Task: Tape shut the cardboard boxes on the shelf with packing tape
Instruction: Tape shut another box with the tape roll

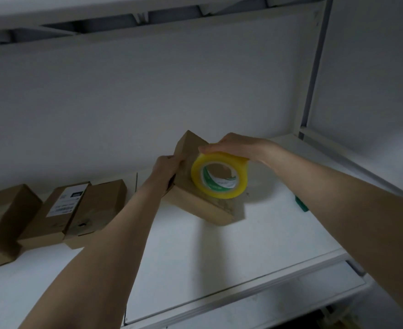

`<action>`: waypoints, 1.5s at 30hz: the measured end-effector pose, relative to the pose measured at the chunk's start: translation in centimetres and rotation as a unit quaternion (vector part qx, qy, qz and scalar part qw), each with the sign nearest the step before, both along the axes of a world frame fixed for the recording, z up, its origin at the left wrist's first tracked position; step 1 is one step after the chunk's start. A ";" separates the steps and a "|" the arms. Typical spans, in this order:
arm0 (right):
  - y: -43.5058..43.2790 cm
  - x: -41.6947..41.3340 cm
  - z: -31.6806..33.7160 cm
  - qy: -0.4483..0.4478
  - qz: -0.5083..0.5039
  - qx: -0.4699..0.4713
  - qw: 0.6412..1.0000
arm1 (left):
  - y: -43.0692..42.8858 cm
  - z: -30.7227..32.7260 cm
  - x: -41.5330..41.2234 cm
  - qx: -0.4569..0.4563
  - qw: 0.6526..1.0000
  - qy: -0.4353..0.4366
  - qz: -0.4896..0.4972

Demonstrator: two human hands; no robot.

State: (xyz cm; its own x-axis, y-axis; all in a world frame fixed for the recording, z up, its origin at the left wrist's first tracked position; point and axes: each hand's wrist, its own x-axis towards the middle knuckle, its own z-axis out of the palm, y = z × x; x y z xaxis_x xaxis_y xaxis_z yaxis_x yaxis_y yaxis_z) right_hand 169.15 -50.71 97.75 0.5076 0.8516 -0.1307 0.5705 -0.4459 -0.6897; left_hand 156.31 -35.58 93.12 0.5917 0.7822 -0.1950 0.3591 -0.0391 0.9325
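On a white shelf [219,252], the left hand [166,168] grips a tilted cardboard box [200,205] by its edge. The right hand [231,144] clasps a yellow packing tape roll [219,176] against the box.

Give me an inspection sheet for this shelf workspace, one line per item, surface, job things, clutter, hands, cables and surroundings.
Surface: white shelf, dim light, bare in front of the person.
Job's things: cardboard box tipped up on an edge; yellow tape roll held against its upper face; three more boxes lined up at left, one with a white label.
Clutter: small green object at right, kind unclear.
Hands: left hand holds the box's left side; right hand has its grip over the top of the roll.
Cables: nothing seen.
Surroundings: white back wall, upper shelf, metal upright at right.
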 end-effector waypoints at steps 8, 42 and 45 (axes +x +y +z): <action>-2.7 1.9 -1.8 -0.013 -0.021 -0.035 0.999 | 0.1 -0.1 -1.6 -0.053 0.997 -0.052 0.014; -4.5 1.8 -3.9 -0.092 -0.060 -0.206 0.972 | 0.8 -7.5 -3.7 -0.119 0.992 -0.038 0.020; -3.7 1.3 -3.9 -0.080 -0.066 -0.184 0.978 | 1.3 -8.2 -4.1 -0.116 0.993 -0.011 -0.032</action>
